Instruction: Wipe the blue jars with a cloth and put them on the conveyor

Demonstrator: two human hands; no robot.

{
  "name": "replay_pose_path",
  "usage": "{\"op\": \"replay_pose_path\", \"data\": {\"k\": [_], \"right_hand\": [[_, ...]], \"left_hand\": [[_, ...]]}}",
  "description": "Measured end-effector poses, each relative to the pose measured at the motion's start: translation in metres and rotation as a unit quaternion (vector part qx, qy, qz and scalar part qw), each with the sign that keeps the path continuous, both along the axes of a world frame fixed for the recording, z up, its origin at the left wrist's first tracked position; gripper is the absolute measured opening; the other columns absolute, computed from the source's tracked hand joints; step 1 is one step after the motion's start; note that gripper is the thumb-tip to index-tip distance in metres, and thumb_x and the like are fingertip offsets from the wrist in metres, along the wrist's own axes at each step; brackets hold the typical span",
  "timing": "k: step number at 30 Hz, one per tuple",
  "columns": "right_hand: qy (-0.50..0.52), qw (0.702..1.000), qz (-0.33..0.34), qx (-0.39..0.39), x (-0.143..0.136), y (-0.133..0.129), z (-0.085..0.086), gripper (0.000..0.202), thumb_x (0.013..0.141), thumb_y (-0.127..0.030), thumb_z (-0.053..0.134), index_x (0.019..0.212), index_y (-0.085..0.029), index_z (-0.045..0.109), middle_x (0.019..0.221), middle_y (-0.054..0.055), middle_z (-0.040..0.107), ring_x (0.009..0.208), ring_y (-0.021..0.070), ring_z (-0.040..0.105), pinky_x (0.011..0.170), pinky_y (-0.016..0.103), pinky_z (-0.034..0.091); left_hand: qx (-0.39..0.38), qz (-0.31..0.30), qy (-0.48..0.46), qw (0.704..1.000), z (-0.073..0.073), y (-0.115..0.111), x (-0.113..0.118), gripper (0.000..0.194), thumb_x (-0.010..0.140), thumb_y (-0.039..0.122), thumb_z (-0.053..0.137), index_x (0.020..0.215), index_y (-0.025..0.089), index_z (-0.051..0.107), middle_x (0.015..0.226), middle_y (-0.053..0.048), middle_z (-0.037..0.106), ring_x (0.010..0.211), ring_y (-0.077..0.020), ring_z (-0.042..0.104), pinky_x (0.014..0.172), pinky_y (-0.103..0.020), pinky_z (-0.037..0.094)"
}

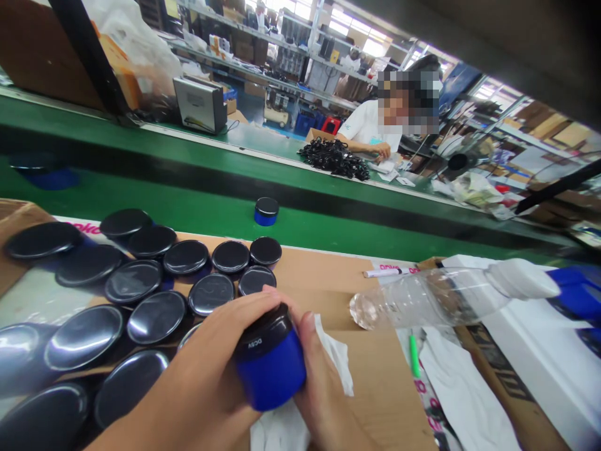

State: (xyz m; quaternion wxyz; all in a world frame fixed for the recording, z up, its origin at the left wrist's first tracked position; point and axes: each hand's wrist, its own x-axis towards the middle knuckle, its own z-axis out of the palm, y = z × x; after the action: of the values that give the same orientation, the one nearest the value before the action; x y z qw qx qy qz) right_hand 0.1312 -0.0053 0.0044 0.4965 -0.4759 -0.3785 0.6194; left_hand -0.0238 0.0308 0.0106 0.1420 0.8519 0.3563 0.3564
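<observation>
A blue jar with a black lid [269, 362] is tilted toward me between both hands. My left hand [206, 376] wraps over its lid and side. My right hand [322, 391] presses a white cloth [335, 362] against the jar's other side. Several more blue jars with black lids [141, 288] stand packed together on the cardboard sheet [323, 282] to the left.
One blue jar [266, 211] stands alone on the green conveyor belt [197, 207]. An empty clear plastic bottle [446, 294] lies on its side at right, near a marker [385, 272]. A person sits across the belt beside a pile of black parts [334, 158].
</observation>
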Motion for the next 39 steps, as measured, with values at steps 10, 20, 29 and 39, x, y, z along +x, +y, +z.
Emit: {"op": "replay_pose_path", "data": {"k": [10,20,29,39], "right_hand": [[-0.121,0.981,0.082,0.125,0.015,-0.009,-0.004,0.120,0.059,-0.051,0.094,0.155,-0.046,0.023,0.160,0.000,0.041,0.145,0.0299,0.044,0.117,0.046,0.042],[-0.383,0.838,0.025,0.388,0.020,-0.005,-0.004,0.109,0.079,-0.047,0.081,0.160,-0.035,0.010,0.151,0.003,0.055,0.123,0.0259,0.066,0.105,0.030,0.055],[-0.436,0.834,0.000,0.337,0.045,-0.009,0.023,0.066,0.101,-0.067,0.027,0.158,-0.036,0.023,0.124,0.002,0.068,0.102,0.0168,0.068,0.092,0.027,0.055],[-0.626,0.758,-0.037,0.180,0.049,-0.051,-0.044,0.050,0.105,-0.034,0.042,0.150,-0.014,0.037,0.149,0.021,0.052,0.143,0.0337,0.046,0.107,0.057,0.050]], "left_hand": [[-0.264,-0.078,-0.191,0.942,-0.002,0.000,0.000,0.062,0.079,0.037,0.079,0.133,0.050,0.052,0.130,0.013,0.069,0.113,-0.0130,0.071,0.089,-0.011,0.056],[-0.160,-0.101,-0.154,0.970,-0.013,0.000,-0.009,0.052,0.088,0.054,0.066,0.135,0.039,0.050,0.140,0.001,0.053,0.127,-0.0152,0.060,0.099,-0.012,0.053],[-0.157,0.014,-0.171,0.973,0.002,-0.002,0.004,0.038,0.087,0.042,0.070,0.123,0.036,0.057,0.115,0.005,0.071,0.099,-0.0092,0.074,0.086,-0.008,0.057],[-0.163,0.060,-0.232,0.957,0.011,-0.006,0.001,0.058,0.076,0.032,0.082,0.128,0.036,0.056,0.117,0.015,0.071,0.099,-0.0079,0.074,0.087,-0.004,0.057]]}}
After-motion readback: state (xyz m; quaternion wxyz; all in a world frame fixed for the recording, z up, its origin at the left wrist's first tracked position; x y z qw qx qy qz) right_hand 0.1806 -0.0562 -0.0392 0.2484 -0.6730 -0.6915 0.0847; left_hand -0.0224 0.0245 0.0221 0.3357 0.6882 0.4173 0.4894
